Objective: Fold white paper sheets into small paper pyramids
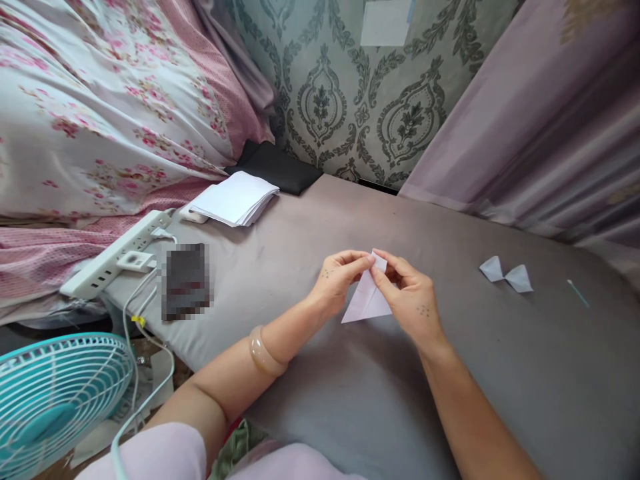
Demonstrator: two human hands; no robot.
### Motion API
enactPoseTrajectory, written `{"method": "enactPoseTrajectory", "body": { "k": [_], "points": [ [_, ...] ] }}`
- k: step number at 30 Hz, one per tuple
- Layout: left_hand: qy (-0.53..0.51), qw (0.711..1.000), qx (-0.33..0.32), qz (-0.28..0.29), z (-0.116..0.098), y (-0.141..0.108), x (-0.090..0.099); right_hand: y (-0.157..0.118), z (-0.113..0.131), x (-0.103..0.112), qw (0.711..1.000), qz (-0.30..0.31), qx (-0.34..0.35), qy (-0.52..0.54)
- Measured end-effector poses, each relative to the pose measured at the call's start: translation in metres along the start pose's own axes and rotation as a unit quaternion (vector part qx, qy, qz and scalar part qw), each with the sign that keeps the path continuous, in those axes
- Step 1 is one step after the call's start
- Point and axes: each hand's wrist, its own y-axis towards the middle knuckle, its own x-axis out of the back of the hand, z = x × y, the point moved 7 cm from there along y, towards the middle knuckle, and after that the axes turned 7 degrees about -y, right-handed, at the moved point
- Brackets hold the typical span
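A folded sheet of white paper [364, 301], shaped like a triangle with its point upward, is held between both hands above the grey cloth surface [320, 387]. My left hand [343, 277] pinches it near the top point from the left. From the right, my right hand [410, 290] grips the same upper part, thumb across the front. The fingers behind the paper are partly hidden. Off to the right lies a folded paper bow [520, 279] with two white wings, and beyond it a thin stick with a pale tip [579, 293].
A stack of white paper [235, 198] lies at the back left, before a black folder [285, 170]. Along the left edge are a power strip [117, 253] with cables and a blurred dark object [185, 283]. A turquoise fan [60, 407] stands lower left. Curtains [525, 133] hang at right.
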Motion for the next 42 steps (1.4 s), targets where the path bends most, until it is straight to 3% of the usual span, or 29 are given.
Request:
{"method": "enactPoseTrajectory", "body": {
  "k": [11, 19, 28, 37, 42],
  "points": [
    [0.024, 0.999, -0.041, -0.003, -0.005, 0.001, 0.001, -0.005, 0.015, 0.0, 0.986, -0.04, 0.109, -0.122],
    [0.042, 0.998, -0.05, -0.008, -0.006, 0.001, 0.003, -0.009, 0.023, 0.0, 0.968, -0.058, 0.148, -0.193],
    [0.068, 0.996, -0.043, 0.034, -0.009, 0.001, -0.001, -0.013, 0.027, -0.003, 0.94, -0.053, 0.185, -0.281],
    [0.026, 0.999, 0.002, 0.037, -0.004, 0.004, -0.001, -0.018, 0.034, -0.009, 0.902, -0.034, 0.193, -0.383],
    [-0.02, 0.996, 0.064, 0.051, 0.005, 0.006, -0.002, -0.016, 0.027, -0.009, 0.922, 0.027, 0.153, -0.353]
  ]
}}
